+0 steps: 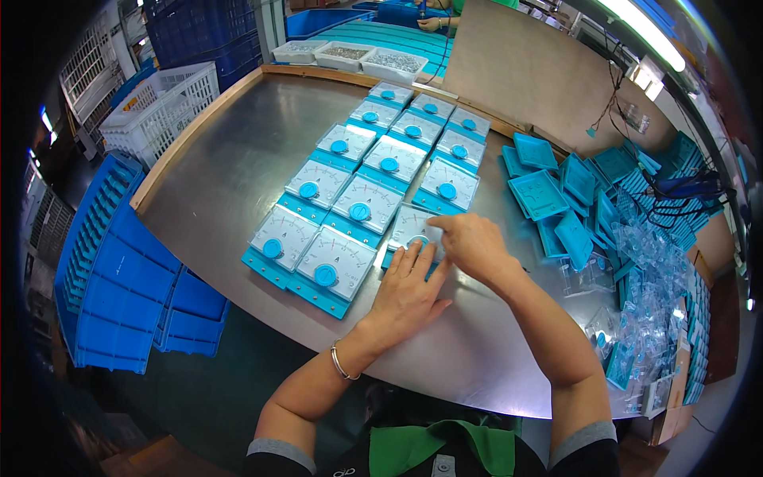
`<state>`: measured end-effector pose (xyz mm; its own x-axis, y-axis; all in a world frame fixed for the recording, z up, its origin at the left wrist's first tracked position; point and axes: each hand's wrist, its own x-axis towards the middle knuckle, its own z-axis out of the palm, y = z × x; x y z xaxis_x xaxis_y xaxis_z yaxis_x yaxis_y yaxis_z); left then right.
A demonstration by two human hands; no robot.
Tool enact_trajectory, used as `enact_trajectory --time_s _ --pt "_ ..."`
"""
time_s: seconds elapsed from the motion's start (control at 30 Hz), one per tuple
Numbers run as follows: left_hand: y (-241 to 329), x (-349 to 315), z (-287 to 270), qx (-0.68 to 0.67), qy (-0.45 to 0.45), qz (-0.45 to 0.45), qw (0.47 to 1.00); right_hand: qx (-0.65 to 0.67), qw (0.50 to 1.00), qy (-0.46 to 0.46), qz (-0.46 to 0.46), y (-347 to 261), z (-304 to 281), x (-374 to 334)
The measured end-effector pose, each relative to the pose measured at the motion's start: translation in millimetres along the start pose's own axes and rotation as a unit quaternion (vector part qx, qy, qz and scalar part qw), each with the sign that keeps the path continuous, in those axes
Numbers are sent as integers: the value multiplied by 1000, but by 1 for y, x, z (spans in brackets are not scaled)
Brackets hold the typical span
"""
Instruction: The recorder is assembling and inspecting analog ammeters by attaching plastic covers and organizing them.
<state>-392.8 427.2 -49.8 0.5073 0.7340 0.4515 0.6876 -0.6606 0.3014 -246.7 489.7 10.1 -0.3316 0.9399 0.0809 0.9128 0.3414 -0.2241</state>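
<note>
A panel meter (409,225) with a white scale face and a teal base lies on the metal table at the near end of the right-hand row. My left hand (407,296) lies along its near edge, fingers stretched out and fingertips over its round blue knob. From the right, my right hand (475,248) presses on the meter's right side with fingers curled; their tips are partly hidden. To the left, more such meters stand in rows, among them a near one (335,262) and a farther one (394,160).
Teal plastic housings (540,195) and clear covers (652,294) are heaped at the right. White trays of small parts (393,63) stand beyond the wooden rim (199,107). Blue crates (119,278) and a white basket (163,111) are at the left. Another person's hand (431,24) shows at the far side.
</note>
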Motion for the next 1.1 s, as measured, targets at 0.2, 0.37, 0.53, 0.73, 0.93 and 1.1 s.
enact_trajectory --time_s 0.2,0.37,0.53,0.73,0.93,1.1 --pt "3 8 -3 -16 11 4 1000 144 988 47 39 33 -30 -85" --pt "11 4 -6 38 3 7 999 91 988 123 36 59 -33 -206" --pt "37 -20 2 -56 1 49 997 79 950 155 260 101 -52 -367" --pt "170 5 44 -169 -153 287 930 267 751 69 599 115 47 -597" --pt "335 40 140 -292 -308 482 767 516 535 -164 648 72 301 -698" --pt "401 66 187 -251 -353 535 725 526 521 -166 651 70 363 -713"
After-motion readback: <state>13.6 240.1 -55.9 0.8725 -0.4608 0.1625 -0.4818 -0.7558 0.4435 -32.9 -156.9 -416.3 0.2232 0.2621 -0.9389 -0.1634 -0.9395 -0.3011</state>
